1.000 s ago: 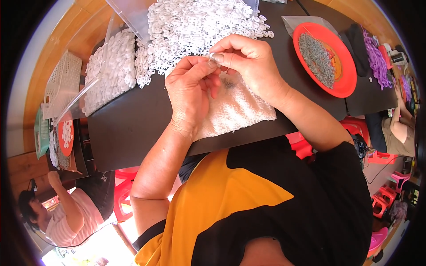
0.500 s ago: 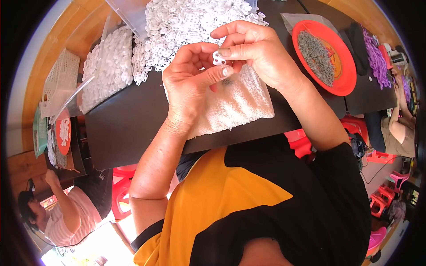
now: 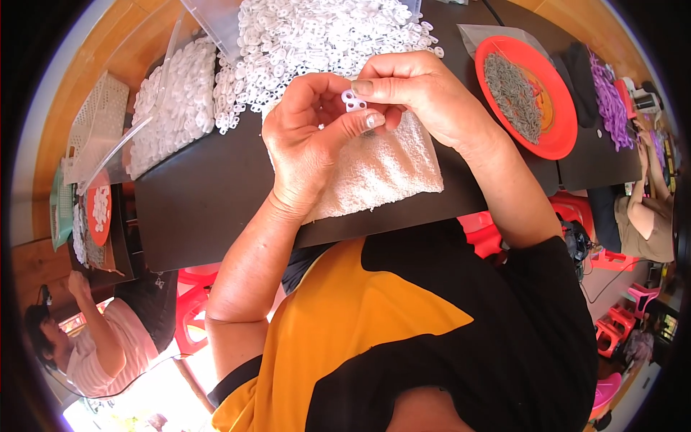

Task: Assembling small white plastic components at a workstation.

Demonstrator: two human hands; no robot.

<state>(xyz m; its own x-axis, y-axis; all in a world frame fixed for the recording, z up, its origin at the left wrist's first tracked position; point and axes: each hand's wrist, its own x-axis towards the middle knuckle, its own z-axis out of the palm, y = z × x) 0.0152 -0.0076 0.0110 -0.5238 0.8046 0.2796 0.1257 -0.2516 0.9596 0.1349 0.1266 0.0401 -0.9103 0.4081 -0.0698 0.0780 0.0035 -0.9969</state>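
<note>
A small white plastic piece with several round holes [image 3: 353, 102] is held between my two hands, above a cream towel [image 3: 392, 169]. My left hand [image 3: 306, 140] is closed, its thumb and curled fingers gripping the piece's lower part. At the piece's top edge, the thumb and forefinger of my right hand [image 3: 425, 90] pinch together. Whether a tiny part sits between those right fingertips is too small to tell. Behind my hands spreads a big heap of similar white pieces [image 3: 317, 36].
Stacked white pieces [image 3: 173, 108] stand left of the heap, beside a clear plastic bin wall [image 3: 209, 25]. On the right, a red plate [image 3: 561, 147] holds grey small parts [image 3: 511, 93]. Purple strands [image 3: 612, 101] lie beyond. Co-workers sit at left [image 3: 108, 338] and far right [image 3: 648, 223].
My right forefinger has come down toward the thumb at the piece. The white piece now shows more of its holed face. My left hand has barely shifted.
</note>
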